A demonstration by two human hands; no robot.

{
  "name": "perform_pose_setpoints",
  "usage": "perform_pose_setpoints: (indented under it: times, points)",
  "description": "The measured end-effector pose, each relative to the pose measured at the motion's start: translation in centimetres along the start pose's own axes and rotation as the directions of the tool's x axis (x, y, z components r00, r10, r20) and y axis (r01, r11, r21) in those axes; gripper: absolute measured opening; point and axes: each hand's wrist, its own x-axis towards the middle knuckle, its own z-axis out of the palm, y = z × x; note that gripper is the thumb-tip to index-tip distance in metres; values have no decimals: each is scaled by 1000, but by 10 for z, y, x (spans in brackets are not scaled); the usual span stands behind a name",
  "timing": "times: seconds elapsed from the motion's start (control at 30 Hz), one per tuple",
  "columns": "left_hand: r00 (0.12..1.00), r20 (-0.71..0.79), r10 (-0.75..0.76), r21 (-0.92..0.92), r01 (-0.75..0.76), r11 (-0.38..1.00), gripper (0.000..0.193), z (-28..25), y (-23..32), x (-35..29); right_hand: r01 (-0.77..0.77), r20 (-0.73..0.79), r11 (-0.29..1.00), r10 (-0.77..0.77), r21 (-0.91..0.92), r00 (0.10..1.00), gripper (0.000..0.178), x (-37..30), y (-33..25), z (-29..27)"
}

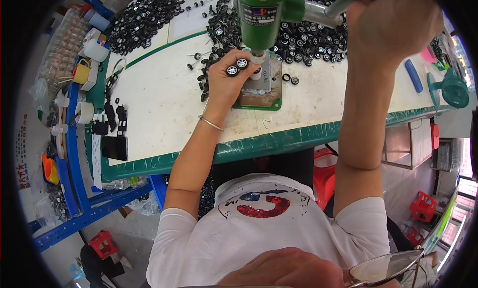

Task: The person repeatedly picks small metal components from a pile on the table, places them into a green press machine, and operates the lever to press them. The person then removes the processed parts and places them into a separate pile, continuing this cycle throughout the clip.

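My left hand (224,83) is closed at the base of a green hand press (260,34), pinching small black toy wheels with silver hubs. Two of these toy wheels (232,70) show at its fingers, right beside the press ram (257,56). Below the ram, a white round piece (256,74) stands on the grey metal block (264,81) of the press base; the fingertips partly cover it. At the upper right, my raised right hand (396,26) is wrapped round the end of the press's metal lever (342,5).
Heaps of small black wheels (142,21) cover the back of the white table (298,103). Two loose wheel parts (295,80) lie right of the press. A phone (114,148) rests at the left edge. A small green fan (454,92) stands at the right.
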Motion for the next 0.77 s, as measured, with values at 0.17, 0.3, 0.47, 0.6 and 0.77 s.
perform_pose_setpoints:
  times: [0.17,0.3,0.47,0.6,0.77]
  points:
    - [999,-34,-22,67,24,997,15,-4,1,-5,-23,-287,999,34,40,957,10,-26,-10,23]
    - [990,-55,-133,130,139,982,19,-3,-3,0,-128,-379,984,72,-124,923,12,-37,-1,21]
    - [978,-30,-208,-28,207,978,20,3,5,1,-177,-203,949,125,-263,971,6,-15,-6,15]
    - [971,-44,-237,-114,231,966,22,2,7,-5,-342,-428,931,260,-125,865,34,7,17,17]
    - [967,-119,-226,-276,187,943,25,-1,-11,-7,-743,-356,595,796,307,490,25,15,77,-22]
